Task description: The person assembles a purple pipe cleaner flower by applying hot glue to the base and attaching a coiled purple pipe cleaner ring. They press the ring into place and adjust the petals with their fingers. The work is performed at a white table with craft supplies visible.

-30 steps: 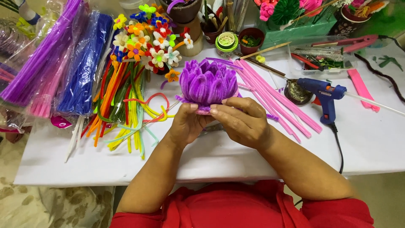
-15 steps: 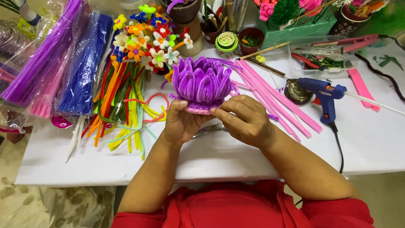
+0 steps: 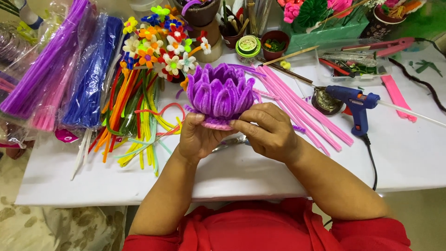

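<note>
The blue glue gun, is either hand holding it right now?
No, the blue glue gun lies on the table; both hands hold the purple flower.

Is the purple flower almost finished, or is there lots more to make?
It looks nearly done. The purple flower already has full rings of fuzzy petals standing up around its middle. Now the left hand cups it from below while the right hand pinches at the pink base. Loose pink stems and the blue glue gun lie unused on the table, so probably only base work remains.
</note>
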